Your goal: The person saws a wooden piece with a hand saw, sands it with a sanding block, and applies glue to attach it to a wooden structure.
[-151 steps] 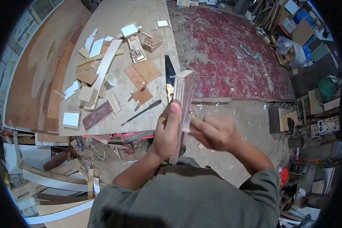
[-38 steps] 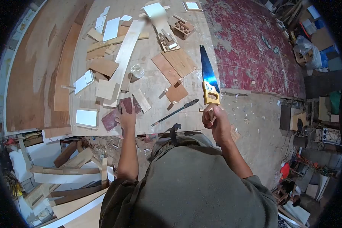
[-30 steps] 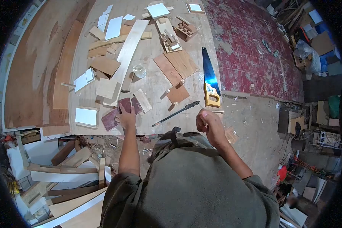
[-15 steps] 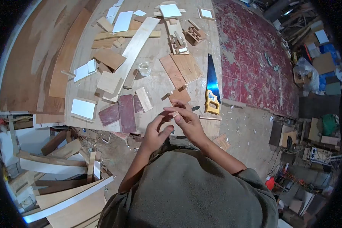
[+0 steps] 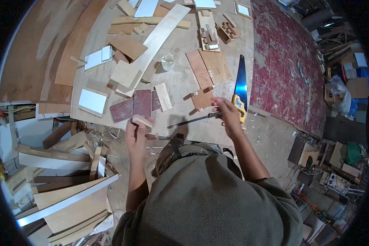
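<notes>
2 hands, 1 held wood strip, 2 dark red boards, 1 saw, 1 jar, 2 slippers.

The right of the two hands hides one end of the slim dark tool.

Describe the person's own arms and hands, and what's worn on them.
The left hand and right hand are both bare, with no gloves, watch or bracelet visible. The forearms are uncovered too. Dark grey-green sleeves, matching the plain top, end near the elbows.
</notes>
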Demonstrator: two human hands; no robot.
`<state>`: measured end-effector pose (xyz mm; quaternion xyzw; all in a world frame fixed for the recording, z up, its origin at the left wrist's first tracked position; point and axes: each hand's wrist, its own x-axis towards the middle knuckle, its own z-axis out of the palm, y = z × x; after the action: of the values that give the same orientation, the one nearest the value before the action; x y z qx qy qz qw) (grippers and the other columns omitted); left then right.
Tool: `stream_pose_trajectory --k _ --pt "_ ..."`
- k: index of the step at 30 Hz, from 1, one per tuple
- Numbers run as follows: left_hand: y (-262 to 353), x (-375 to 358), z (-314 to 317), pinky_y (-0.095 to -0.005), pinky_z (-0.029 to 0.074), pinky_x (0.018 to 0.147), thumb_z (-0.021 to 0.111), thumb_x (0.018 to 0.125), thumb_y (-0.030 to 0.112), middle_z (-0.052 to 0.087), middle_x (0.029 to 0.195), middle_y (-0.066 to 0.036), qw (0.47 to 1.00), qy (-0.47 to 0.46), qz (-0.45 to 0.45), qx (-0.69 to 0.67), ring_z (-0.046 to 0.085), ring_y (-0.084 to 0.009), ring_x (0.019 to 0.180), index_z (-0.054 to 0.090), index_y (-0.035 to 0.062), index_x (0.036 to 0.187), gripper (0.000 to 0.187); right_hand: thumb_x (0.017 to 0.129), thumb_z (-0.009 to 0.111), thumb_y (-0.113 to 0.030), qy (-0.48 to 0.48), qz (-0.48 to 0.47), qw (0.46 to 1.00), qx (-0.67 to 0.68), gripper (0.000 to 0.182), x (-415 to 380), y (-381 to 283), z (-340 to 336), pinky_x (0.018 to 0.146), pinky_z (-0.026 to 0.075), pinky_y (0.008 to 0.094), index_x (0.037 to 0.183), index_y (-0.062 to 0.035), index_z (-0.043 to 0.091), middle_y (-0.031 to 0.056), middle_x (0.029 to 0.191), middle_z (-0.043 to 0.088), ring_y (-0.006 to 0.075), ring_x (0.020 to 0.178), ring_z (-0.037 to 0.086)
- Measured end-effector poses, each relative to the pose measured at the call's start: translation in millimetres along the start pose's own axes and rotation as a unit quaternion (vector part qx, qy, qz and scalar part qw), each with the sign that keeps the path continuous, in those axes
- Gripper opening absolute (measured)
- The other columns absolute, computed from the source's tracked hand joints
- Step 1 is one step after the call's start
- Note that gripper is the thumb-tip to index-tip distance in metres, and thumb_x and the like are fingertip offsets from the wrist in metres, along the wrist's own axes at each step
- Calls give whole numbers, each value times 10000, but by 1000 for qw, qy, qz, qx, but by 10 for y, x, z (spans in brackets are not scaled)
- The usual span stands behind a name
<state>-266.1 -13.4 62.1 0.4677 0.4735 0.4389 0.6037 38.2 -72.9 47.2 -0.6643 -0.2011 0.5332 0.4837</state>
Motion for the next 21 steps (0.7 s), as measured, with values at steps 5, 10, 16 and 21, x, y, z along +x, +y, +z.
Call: stream_pose_trajectory --k 5,10,16,21 --pt "115 99 55 -263 565 593 404 993 82 635 1002 -116 1000 9 -1 -30 625 -176 896 474 -3 1214 247 1005 532 -219 36 -63 997 16 209 140 -169 -161 715 419 247 1086 -90 675 -16 941 606 67 833 540" --pt "0 273 151 -282 515 749 399 969 44 644 1033 -130 999 -4 -37 -7 616 -174 908 485 7 1128 185 1010 540 -190 3 -85 996 -14 187 247 -177 25 670 411 225 1060 -60 666 -10 896 603 51 767 528" --pt "100 400 165 -265 467 852 509 965 32 669 1104 -93 998 -23 22 62 591 -116 947 512 1 1176 214 1017 540 -178 -44 -69 994 -69 180 395 -113 57 650 405 205 1046 -49 661 -20 870 610 34 768 518" --pt "11 543 121 -242 452 818 537 980 55 674 1121 -83 996 26 -5 85 576 -96 920 531 -12 1215 244 962 638 -191 -50 -108 984 -135 184 746 -216 227 712 467 254 1025 -35 713 26 887 661 102 794 589"
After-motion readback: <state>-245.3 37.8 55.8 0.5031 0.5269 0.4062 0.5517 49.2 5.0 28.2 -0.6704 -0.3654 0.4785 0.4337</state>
